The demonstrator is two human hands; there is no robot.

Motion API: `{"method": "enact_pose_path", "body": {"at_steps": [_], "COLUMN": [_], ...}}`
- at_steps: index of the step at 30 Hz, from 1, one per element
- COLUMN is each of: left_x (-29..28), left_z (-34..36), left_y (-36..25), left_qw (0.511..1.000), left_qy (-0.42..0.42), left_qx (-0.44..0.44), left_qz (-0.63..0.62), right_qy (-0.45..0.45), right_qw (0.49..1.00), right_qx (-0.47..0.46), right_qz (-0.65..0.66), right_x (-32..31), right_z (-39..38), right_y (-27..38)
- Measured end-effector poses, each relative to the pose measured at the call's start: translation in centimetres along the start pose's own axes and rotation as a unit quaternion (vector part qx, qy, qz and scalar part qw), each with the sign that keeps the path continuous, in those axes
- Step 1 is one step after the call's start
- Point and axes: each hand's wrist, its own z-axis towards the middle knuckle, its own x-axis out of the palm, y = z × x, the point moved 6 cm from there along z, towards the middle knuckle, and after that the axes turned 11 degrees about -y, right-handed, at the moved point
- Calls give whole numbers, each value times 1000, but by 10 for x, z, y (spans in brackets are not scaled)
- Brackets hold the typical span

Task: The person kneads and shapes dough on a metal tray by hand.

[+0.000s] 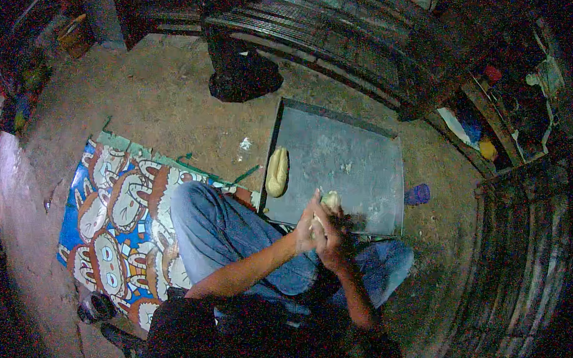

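Note:
My left hand and my right hand are pressed together over the near edge of a shallow grey metal tray. Between them is a pale piece of dough, its top end sticking out past the fingers. Much of that dough is hidden by the hands, and the fingers are slightly blurred. On the tray, along its left side, lies a long pale yellow piece of dough that looks twisted or folded double. White smears mark the tray's surface.
My bent knees in blue jeans border the tray. A cartoon-printed mat covers the floor at left. Beyond the tray sits a black bag; a purple cup lies to its right. Dark sandals are at lower left.

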Motion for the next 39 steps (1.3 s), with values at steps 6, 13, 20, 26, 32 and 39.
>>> {"method": "enact_pose_path", "body": {"at_steps": [6,13,20,26,32,39], "left_x": [24,2,0,2,-6,-17], "left_z": [-5,-10,-8,0,-2,1], "left_y": [-6,-15,-26,-20,-33,-19], "left_qw": [960,957,833,775,750,799], "left_qy": [-149,-72,-196,-95,-95,-205], "left_qx": [134,108,186,181,193,110], "left_qz": [194,261,483,597,626,554], "right_qy": [-52,-28,-195,-55,-124,-149], "right_qw": [998,987,958,905,891,939], "right_qx": [1,-155,126,299,354,291], "right_qz": [44,-36,166,299,257,109], "right_x": [-18,-29,-79,-9,16,25], "right_z": [-7,2,43,32,19,31], "right_y": [16,43,-18,-71,-102,-154]}}
